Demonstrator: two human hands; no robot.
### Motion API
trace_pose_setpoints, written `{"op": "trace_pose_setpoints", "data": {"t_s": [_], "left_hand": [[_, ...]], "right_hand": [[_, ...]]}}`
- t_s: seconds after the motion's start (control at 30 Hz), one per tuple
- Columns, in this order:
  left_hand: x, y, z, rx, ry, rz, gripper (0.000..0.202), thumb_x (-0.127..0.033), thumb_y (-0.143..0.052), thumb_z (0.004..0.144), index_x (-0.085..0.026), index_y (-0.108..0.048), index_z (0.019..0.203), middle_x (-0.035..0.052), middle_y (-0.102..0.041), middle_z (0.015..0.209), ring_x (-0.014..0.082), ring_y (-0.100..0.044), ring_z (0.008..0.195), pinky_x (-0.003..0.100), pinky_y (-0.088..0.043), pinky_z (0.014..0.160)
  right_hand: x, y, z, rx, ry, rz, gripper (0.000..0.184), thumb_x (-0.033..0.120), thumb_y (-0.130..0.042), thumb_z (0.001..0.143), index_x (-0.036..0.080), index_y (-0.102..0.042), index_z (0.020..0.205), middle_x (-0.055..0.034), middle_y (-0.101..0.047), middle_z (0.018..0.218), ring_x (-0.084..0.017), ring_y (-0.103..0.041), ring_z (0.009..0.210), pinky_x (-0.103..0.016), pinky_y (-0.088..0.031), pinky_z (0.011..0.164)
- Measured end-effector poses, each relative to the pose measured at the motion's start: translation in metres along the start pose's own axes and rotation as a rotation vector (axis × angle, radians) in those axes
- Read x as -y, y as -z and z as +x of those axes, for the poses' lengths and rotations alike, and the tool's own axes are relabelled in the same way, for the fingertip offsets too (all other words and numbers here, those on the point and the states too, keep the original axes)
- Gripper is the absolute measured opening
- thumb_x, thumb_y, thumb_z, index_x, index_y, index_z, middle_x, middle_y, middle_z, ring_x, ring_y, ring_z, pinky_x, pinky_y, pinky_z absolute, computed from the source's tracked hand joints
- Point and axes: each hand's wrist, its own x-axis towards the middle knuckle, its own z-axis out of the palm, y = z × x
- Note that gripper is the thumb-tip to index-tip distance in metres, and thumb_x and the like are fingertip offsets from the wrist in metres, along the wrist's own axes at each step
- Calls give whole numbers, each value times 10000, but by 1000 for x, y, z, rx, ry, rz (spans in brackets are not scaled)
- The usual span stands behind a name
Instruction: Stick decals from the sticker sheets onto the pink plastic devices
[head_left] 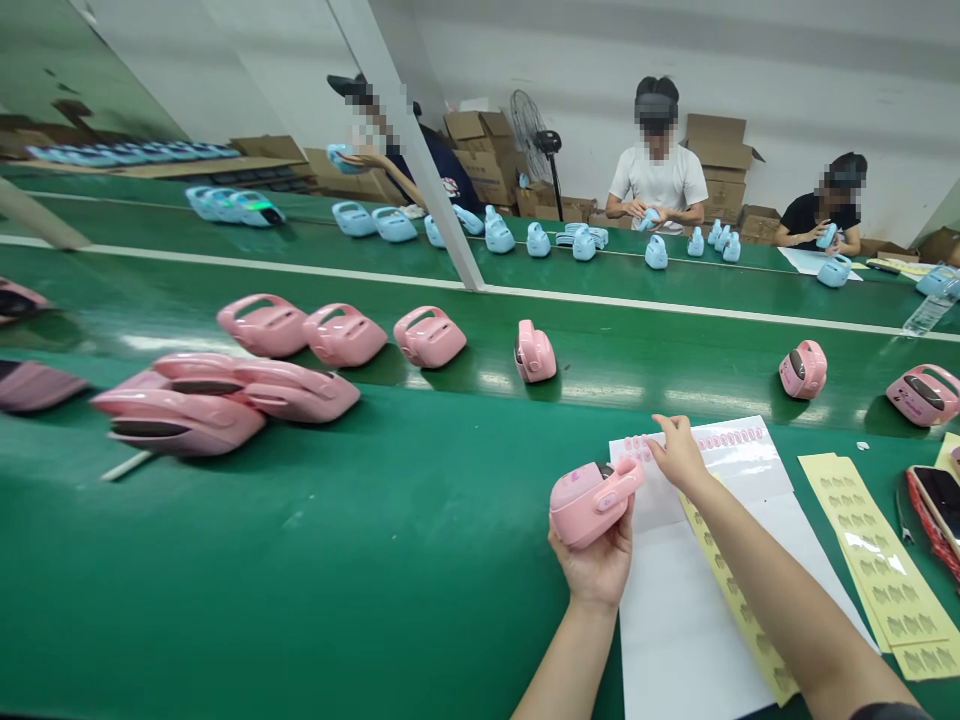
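My left hand is closed around the underside of a pink plastic device with a carrying handle. It is tilted, with its handle toward my right hand, and an oval mark shows on its side. My right hand reaches over the top of a white sheet, at a row of small pink oval stickers. Its thumb and forefinger look apart at the tips, and I make out no sticker between them. Under my right forearm lies a yellow sticker strip, partly hidden.
More yellow sticker sheets and a phone lie at the right. Several pink devices stand along the green table, with a pile at left. Beyond a white divider, three people handle blue devices. A slanted post crosses the view.
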Motion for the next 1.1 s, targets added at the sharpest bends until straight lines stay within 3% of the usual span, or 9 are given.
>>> {"op": "trace_pose_setpoints", "data": {"t_s": [0.17,0.3,0.37,0.43,0.53,0.63,0.73,0.9,1.1], "left_hand": [[-2,0,3,31,-6,21,528,-405,-589,676,-210,-499,1158,79,-655,1080,220,-610,993,301,-493,845],[-5,-4,2,21,-37,70,481,-428,-636,647,-226,-564,1077,59,-689,996,225,-640,912,339,-515,800],[-5,-7,0,12,-76,145,515,-399,-669,631,-269,-547,1114,37,-683,1018,251,-624,948,384,-516,795],[-2,-8,-5,8,-104,274,635,-263,-738,565,-291,-515,1160,24,-657,1079,281,-571,1047,397,-496,836],[9,-9,-13,0,-175,494,824,-37,-778,426,-272,-504,1167,30,-589,1185,293,-463,1175,324,-456,903],[18,-8,-21,7,-199,620,793,47,-760,382,-208,-548,1102,75,-541,1231,285,-361,1254,268,-395,957],[22,-9,-25,95,-134,662,694,123,-699,378,-155,-608,1007,125,-543,1214,310,-276,1295,332,-304,1031],[21,-9,-22,289,-189,909,652,110,-678,380,-220,-650,942,80,-565,1201,342,-273,1292,480,-137,1074],[23,-6,-20,243,-159,876,645,95,-689,359,-215,-646,923,94,-569,1189,348,-267,1293,465,-169,1068]], "right_hand": [[-10,-18,18,32,56,48,164,81,-545,707,185,-622,808,-61,-512,947,-201,-537,943,-354,-420,847],[-12,-12,15,19,67,181,86,100,-544,715,172,-578,684,-47,-509,907,-160,-551,912,-299,-454,803],[-12,2,12,15,67,250,56,140,-545,727,173,-567,688,-47,-518,923,-146,-564,878,-283,-474,757],[-10,23,6,17,73,304,46,190,-539,743,180,-565,706,-36,-542,911,-134,-577,820,-274,-487,710],[-2,60,-11,93,128,387,82,251,-555,742,184,-568,696,-13,-566,845,-129,-585,761,-266,-491,669],[12,92,-34,286,244,388,87,265,-586,729,191,-586,685,-7,-546,848,-137,-573,786,-273,-486,684],[23,107,-53,385,312,252,5,209,-609,717,209,-605,714,-5,-521,875,-146,-542,843,-298,-467,755],[26,105,-64,411,284,155,107,92,-616,677,196,-591,666,-3,-494,860,-151,-522,844,-313,-446,784],[20,97,-65,409,243,189,132,63,-597,672,193,-581,658,-3,-472,861,-150,-510,831,-308,-447,766]]}}
